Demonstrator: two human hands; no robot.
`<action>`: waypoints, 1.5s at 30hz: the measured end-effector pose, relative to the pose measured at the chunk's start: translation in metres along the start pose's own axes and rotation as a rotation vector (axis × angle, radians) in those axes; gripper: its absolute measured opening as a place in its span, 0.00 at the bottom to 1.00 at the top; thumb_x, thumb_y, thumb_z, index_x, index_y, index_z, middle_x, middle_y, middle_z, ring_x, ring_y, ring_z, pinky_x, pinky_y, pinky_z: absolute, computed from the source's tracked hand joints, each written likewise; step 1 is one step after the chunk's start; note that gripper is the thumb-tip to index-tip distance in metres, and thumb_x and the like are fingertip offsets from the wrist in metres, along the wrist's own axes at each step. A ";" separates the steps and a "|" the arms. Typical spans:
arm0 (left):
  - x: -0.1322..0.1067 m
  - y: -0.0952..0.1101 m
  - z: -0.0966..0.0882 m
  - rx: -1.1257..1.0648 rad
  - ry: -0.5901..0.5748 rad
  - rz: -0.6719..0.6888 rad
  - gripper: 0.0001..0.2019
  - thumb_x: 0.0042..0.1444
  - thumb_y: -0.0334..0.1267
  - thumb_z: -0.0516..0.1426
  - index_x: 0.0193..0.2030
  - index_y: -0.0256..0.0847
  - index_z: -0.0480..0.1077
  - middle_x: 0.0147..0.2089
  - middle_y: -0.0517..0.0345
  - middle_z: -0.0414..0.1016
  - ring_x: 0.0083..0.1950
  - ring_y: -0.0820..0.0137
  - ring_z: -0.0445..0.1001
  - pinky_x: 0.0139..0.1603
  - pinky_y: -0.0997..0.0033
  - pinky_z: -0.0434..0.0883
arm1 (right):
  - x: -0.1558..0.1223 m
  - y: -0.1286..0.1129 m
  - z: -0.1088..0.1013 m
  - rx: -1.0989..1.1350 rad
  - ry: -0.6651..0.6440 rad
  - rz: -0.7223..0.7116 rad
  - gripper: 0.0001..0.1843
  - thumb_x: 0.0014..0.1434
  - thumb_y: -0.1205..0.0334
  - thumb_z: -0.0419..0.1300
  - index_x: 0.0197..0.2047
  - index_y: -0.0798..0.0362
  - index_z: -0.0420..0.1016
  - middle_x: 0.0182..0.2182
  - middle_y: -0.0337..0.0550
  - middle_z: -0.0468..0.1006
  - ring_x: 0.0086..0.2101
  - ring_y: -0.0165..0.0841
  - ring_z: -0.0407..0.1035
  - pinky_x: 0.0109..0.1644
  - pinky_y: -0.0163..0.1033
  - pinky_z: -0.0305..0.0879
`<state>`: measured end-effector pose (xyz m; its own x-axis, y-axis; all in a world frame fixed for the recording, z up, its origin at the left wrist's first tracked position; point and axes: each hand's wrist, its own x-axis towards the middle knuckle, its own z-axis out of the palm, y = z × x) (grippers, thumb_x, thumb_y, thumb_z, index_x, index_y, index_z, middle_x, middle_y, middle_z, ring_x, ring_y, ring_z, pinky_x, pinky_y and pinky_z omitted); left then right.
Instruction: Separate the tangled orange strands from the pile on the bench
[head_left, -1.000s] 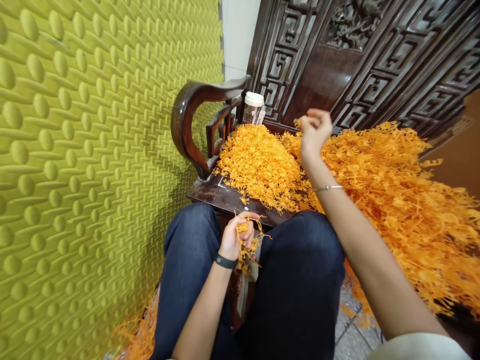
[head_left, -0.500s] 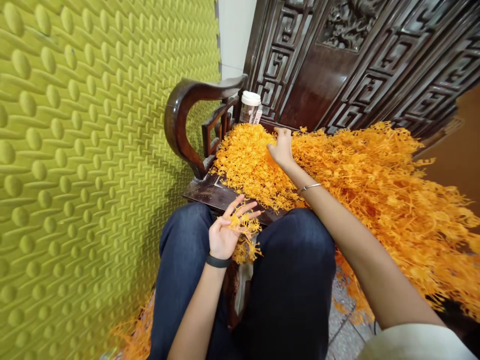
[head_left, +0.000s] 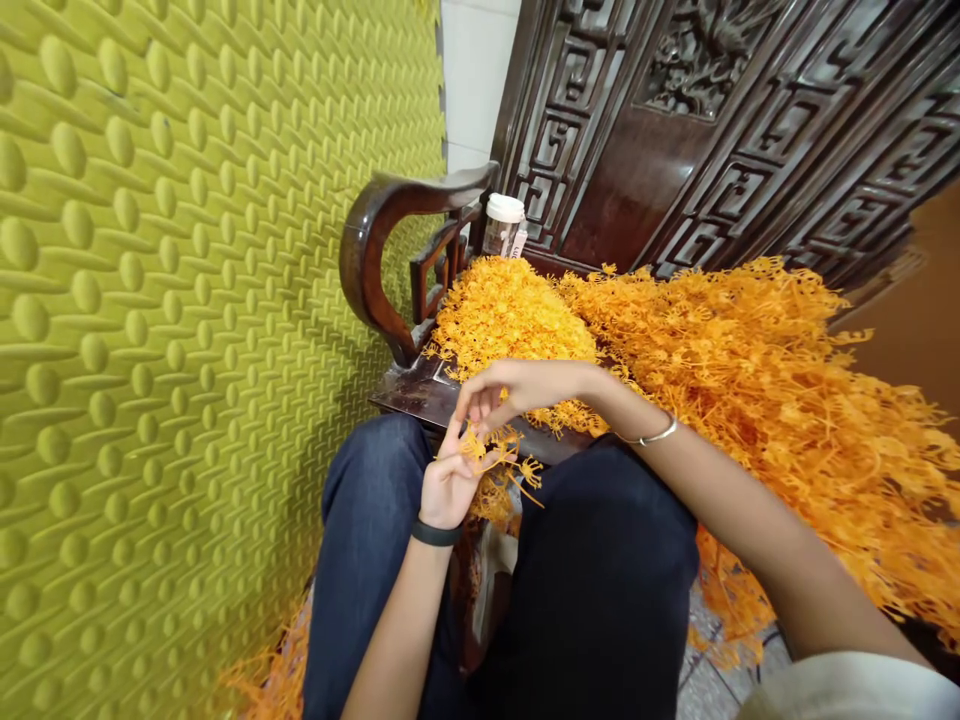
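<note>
My left hand point(head_left: 448, 485), a dark band on its wrist, is closed round a few thin orange plastic flower sprigs point(head_left: 491, 450) above the gap between my knees. Some stems and star-shaped tips stick out to the right of its fingers. My right hand point(head_left: 517, 385), with a silver bangle on the forearm, arches over from the right. Its thumb and fingers are bent down in a pinch on the sprigs at the left fingertips; the exact contact is partly hidden. Just behind the hands lies a dense heap of small orange flower pieces point(head_left: 517, 315) on the dark wooden seat point(head_left: 409, 395).
A large loose mass of orange sprigs point(head_left: 772, 370) covers the bench to the right and hangs over its front. A clear jar with a white lid point(head_left: 505, 210) stands by the curved armrest point(head_left: 364, 250). Yellow-green padded matting point(head_left: 187, 300) rises on the left. More orange sprigs point(head_left: 270, 660) lie low at left.
My right hand has come from the back of the heap, forward and left, to my left hand. My left fingers, spread before, have drawn in around the sprigs.
</note>
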<state>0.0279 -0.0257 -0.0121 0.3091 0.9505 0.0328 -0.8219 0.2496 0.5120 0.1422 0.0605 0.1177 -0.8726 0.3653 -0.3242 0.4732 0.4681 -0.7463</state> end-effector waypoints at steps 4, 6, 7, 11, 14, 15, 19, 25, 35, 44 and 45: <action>0.001 -0.003 -0.003 0.002 0.031 -0.002 0.34 0.31 0.22 0.47 0.49 0.46 0.65 0.49 0.59 0.69 0.48 0.64 0.68 0.50 0.49 0.65 | 0.010 0.006 0.015 -0.201 -0.065 -0.042 0.12 0.49 0.78 0.57 0.38 0.61 0.72 0.32 0.42 0.71 0.32 0.25 0.63 0.37 0.30 0.60; 0.002 -0.004 -0.004 0.004 0.034 -0.010 0.30 0.32 0.22 0.47 0.47 0.45 0.66 0.47 0.59 0.70 0.46 0.65 0.69 0.49 0.51 0.66 | 0.011 0.008 0.019 -0.244 -0.063 -0.026 0.09 0.47 0.80 0.57 0.32 0.60 0.72 0.30 0.41 0.70 0.32 0.25 0.63 0.36 0.30 0.59; 0.003 -0.004 -0.004 0.003 0.037 -0.015 0.28 0.34 0.22 0.48 0.45 0.44 0.66 0.47 0.59 0.70 0.46 0.65 0.69 0.48 0.52 0.67 | 0.011 0.009 0.019 -0.245 -0.044 -0.016 0.08 0.47 0.80 0.57 0.30 0.60 0.71 0.30 0.41 0.69 0.31 0.25 0.62 0.36 0.30 0.59; 0.006 -0.004 -0.005 0.018 0.067 -0.045 0.21 0.42 0.25 0.49 0.45 0.41 0.65 0.49 0.55 0.69 0.44 0.64 0.70 0.37 0.61 0.71 | 0.004 0.010 0.015 -0.080 0.033 -0.030 0.03 0.51 0.71 0.59 0.29 0.60 0.66 0.33 0.43 0.70 0.32 0.26 0.63 0.37 0.32 0.60; 0.007 -0.003 -0.006 0.090 0.057 -0.096 0.16 0.48 0.31 0.50 0.45 0.38 0.64 0.39 0.51 0.72 0.32 0.66 0.72 0.25 0.70 0.68 | -0.002 0.013 0.010 0.116 0.071 -0.045 0.05 0.53 0.67 0.57 0.29 0.59 0.64 0.30 0.41 0.70 0.31 0.26 0.64 0.36 0.33 0.61; 0.007 -0.004 -0.006 0.112 0.045 -0.109 0.15 0.49 0.33 0.50 0.46 0.37 0.63 0.34 0.52 0.72 0.29 0.68 0.71 0.22 0.72 0.66 | -0.003 0.014 0.009 0.166 0.099 -0.043 0.05 0.53 0.67 0.57 0.29 0.58 0.63 0.29 0.40 0.69 0.30 0.25 0.64 0.35 0.33 0.61; 0.006 -0.005 -0.007 0.137 -0.013 -0.123 0.13 0.53 0.37 0.49 0.44 0.36 0.63 0.21 0.60 0.66 0.21 0.72 0.67 0.17 0.77 0.60 | -0.005 0.021 0.005 0.287 0.329 -0.037 0.06 0.50 0.70 0.57 0.28 0.56 0.61 0.24 0.36 0.67 0.26 0.24 0.62 0.32 0.32 0.59; 0.005 -0.004 -0.006 0.096 -0.043 -0.093 0.08 0.57 0.40 0.46 0.39 0.40 0.61 0.16 0.65 0.59 0.16 0.73 0.63 0.16 0.78 0.55 | 0.001 0.028 0.008 0.496 0.721 0.055 0.09 0.43 0.75 0.59 0.26 0.56 0.62 0.19 0.35 0.67 0.23 0.25 0.62 0.32 0.34 0.59; 0.011 -0.001 0.002 0.179 -0.016 -0.009 0.09 0.56 0.40 0.49 0.28 0.40 0.56 0.14 0.68 0.57 0.13 0.77 0.60 0.15 0.78 0.52 | 0.013 0.017 0.021 0.787 1.142 0.197 0.16 0.39 0.82 0.55 0.23 0.53 0.54 0.14 0.29 0.62 0.20 0.24 0.64 0.30 0.33 0.59; 0.014 0.005 -0.001 0.042 -0.049 -0.026 0.10 0.53 0.36 0.47 0.22 0.41 0.52 0.11 0.68 0.52 0.12 0.76 0.58 0.14 0.79 0.51 | 0.026 0.015 0.027 0.876 1.239 0.143 0.17 0.38 0.79 0.55 0.23 0.52 0.51 0.14 0.27 0.62 0.19 0.23 0.63 0.30 0.32 0.60; 0.015 0.005 -0.001 0.026 -0.053 -0.026 0.10 0.53 0.35 0.47 0.22 0.41 0.52 0.10 0.68 0.51 0.11 0.76 0.57 0.13 0.79 0.50 | 0.027 0.014 0.027 0.899 1.242 0.147 0.17 0.38 0.80 0.54 0.22 0.53 0.50 0.13 0.27 0.62 0.19 0.23 0.63 0.30 0.32 0.59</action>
<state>0.0276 -0.0104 -0.0098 0.3554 0.9325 0.0646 -0.8009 0.2682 0.5355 0.1217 0.0551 0.0822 0.0369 0.9951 -0.0919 -0.0814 -0.0887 -0.9927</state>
